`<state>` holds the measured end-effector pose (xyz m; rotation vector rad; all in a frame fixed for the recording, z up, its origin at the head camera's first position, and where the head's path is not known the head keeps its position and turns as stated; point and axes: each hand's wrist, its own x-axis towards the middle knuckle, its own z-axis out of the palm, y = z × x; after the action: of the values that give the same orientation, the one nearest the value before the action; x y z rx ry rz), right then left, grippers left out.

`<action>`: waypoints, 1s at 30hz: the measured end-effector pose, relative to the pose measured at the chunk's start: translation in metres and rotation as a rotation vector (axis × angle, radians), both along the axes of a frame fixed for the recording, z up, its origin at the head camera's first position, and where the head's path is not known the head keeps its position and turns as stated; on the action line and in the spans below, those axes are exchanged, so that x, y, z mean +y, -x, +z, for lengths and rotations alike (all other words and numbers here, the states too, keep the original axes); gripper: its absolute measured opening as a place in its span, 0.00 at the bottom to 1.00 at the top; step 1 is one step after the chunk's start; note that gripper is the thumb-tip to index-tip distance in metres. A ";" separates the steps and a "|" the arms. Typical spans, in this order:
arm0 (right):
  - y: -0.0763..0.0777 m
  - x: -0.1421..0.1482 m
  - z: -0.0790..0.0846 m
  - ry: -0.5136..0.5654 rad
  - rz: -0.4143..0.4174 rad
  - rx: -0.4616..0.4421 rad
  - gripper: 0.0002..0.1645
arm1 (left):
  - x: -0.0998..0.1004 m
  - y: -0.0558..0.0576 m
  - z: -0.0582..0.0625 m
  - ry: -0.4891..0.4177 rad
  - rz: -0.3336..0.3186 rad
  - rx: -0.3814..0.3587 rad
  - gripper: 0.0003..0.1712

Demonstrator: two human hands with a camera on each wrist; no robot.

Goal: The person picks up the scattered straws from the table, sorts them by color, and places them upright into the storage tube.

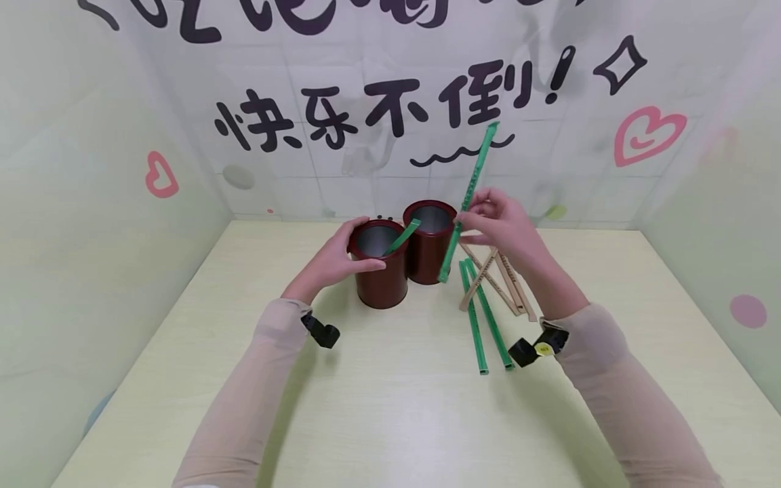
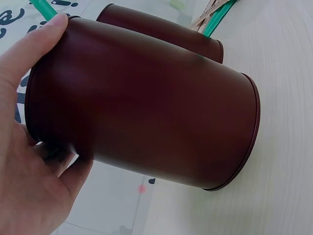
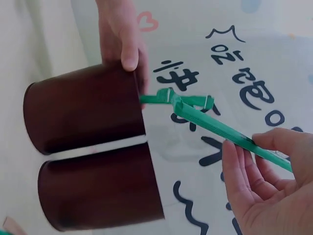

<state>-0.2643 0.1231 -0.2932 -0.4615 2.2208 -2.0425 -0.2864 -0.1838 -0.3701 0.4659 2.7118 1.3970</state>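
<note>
My left hand (image 1: 329, 263) grips the nearer dark red can (image 1: 382, 288) near its rim, thumb on the front and fingers around the far side. The can stands upright, and one green wrapped stick (image 1: 403, 236) leans out of its mouth. Up in front of the second dark red can (image 1: 427, 257), my right hand (image 1: 509, 227) pinches another long green wrapped stick (image 1: 478, 171) between thumb and fingers. That stick slants, its lower end pointing toward the cans. In the right wrist view, its end (image 3: 182, 108) overlaps the stick in the can.
Right of the cans, two green wrapped sticks (image 1: 474, 325) lie on the pale wooden table (image 1: 390, 407). Several tan wrapped sticks (image 1: 509, 285) lie crossed beside them, partly behind my right wrist. A white wall sheet with black writing (image 1: 384, 108) rises behind the table.
</note>
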 end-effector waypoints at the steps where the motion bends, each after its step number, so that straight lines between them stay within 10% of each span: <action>1: 0.000 -0.004 0.002 0.027 -0.009 0.014 0.09 | 0.000 0.000 0.000 0.001 0.000 -0.002 0.56; 15: 0.014 -0.053 0.011 0.256 -0.088 0.200 0.10 | 0.002 0.000 0.000 -0.001 0.000 0.000 0.56; 30: 0.026 -0.060 -0.011 -0.110 -0.100 0.204 0.17 | 0.002 0.000 0.004 -0.014 -0.003 -0.001 0.55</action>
<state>-0.2900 0.0628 -0.3041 -0.5842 2.5060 -1.9872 -0.2859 -0.1822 -0.3664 0.4700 2.7017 1.4155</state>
